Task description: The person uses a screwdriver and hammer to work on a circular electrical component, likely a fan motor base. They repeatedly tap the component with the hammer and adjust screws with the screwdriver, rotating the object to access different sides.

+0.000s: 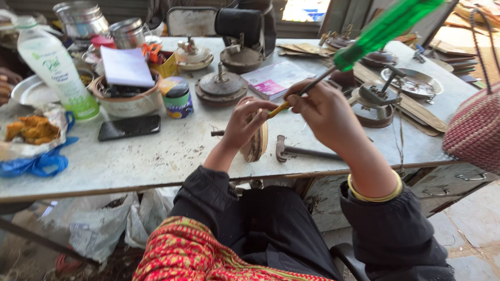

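Observation:
My right hand (pixel 319 113) grips the metal shaft of a screwdriver (pixel 364 44) with a green translucent handle that points up and to the right. The tool's yellow-banded tip meets a round, disc-shaped part (pixel 256 143) standing on edge on the table. My left hand (pixel 246 124) wraps over the top of that disc and holds it upright. A short pin sticks out of the disc to the left. A gold bangle sits on my right wrist.
A hammer (pixel 297 151) lies by the disc. A black phone (pixel 129 127), a plastic bottle (pixel 54 65), a small jar (pixel 177 98), tins, a food bag (pixel 31 130), similar round metal assemblies (pixel 221 86) and a woven bag (pixel 474 130) crowd the grey table (pixel 156 161).

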